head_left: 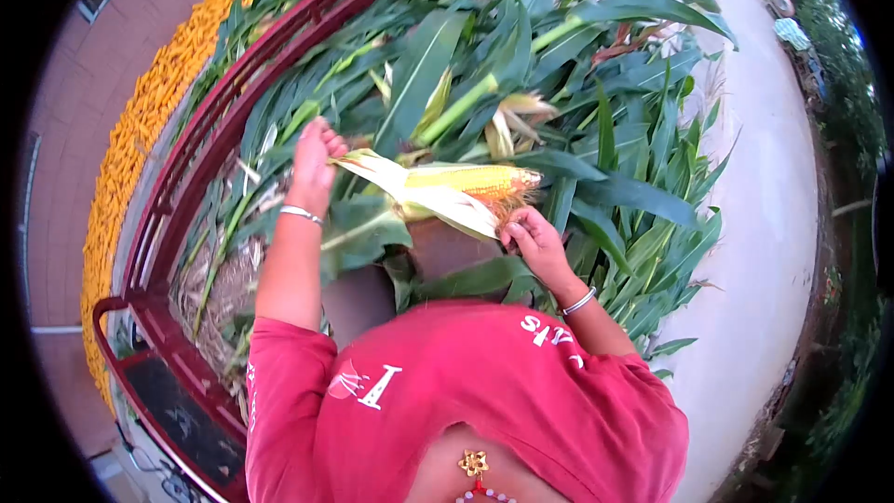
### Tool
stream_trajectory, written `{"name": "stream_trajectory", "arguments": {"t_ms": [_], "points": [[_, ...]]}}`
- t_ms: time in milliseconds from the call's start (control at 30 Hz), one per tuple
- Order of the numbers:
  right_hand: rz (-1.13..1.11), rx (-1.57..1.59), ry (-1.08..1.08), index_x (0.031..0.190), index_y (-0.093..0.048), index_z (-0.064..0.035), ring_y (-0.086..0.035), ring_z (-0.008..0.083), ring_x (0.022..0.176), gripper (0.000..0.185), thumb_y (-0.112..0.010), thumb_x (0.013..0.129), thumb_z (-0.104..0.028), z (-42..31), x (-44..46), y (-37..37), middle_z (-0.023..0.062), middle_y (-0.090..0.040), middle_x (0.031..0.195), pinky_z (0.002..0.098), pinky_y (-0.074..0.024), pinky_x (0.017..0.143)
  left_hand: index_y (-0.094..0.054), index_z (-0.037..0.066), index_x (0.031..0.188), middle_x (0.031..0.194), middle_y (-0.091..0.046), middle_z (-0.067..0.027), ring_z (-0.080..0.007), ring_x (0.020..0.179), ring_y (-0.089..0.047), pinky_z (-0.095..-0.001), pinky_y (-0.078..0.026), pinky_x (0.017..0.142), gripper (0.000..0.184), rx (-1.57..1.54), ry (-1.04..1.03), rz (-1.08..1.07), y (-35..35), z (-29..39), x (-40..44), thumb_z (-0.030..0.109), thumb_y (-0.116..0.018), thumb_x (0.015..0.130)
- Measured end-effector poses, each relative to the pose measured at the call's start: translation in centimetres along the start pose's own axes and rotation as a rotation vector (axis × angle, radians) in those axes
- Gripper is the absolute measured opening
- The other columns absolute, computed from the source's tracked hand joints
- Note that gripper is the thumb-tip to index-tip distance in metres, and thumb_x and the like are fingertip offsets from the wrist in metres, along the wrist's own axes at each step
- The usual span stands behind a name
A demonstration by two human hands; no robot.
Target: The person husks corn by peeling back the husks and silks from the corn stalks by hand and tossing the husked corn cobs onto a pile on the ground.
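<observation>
Red shirt (494,391), lettering (377,389) (partly legible); left hand (318,155), right hand (537,244) holding corn (466,183).

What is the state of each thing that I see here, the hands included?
Corn ear: partly husked, kernels showing
Husk: partly peeled open
Left hand: closed on husk
Right hand: fingers pinching husk
Corn leaves: green, heaped
Background cobs: bare, piled
</observation>
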State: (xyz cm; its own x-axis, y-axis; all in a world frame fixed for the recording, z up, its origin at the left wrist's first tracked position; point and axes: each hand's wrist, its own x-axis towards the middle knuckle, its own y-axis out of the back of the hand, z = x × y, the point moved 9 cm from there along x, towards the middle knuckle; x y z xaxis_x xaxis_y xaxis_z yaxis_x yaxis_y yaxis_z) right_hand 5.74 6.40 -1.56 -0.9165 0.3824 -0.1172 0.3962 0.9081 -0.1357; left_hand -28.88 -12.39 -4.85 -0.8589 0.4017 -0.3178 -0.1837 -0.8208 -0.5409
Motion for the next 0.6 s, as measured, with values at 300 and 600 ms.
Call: {"name": "stream_trajectory", "arguments": {"t_ms": [300,600], "points": [[-0.035,0.057,-0.059,0.094,-0.051,-0.0063,-0.055,0.0094,0.072,0.006,-0.053,0.095,-0.012,3.0,1.2,0.7,0.0012,-0.058,0.077,0.0231,-0.0452,0.065,-0.039,0.011,0.082,0.063,-0.031,0.0032,-0.0086,0.051,-0.027,-0.0258,-0.030,0.048,0.024,0.067,-0.104,-0.131,-2.9,3.4,-5.1,0.024,-0.039,0.101],[0.239,-1.261,0.598,0.118,-0.057,-0.0113,-0.044,0.0332,0.117,0.062,-0.081,0.063,-0.026,-9.4,-0.8,-3.8,0.0101,-0.049,0.125,0.0441,-0.0358,0.101,-0.059,0.007,0.102,0.096,-0.061,-0.0064,-0.0176,0.088,-0.056,-0.0312,-0.044,0.074,0.020,1.275,-0.664,-0.257,-8.9,5.2,-9.3,0.024,-0.055,0.092]]}}
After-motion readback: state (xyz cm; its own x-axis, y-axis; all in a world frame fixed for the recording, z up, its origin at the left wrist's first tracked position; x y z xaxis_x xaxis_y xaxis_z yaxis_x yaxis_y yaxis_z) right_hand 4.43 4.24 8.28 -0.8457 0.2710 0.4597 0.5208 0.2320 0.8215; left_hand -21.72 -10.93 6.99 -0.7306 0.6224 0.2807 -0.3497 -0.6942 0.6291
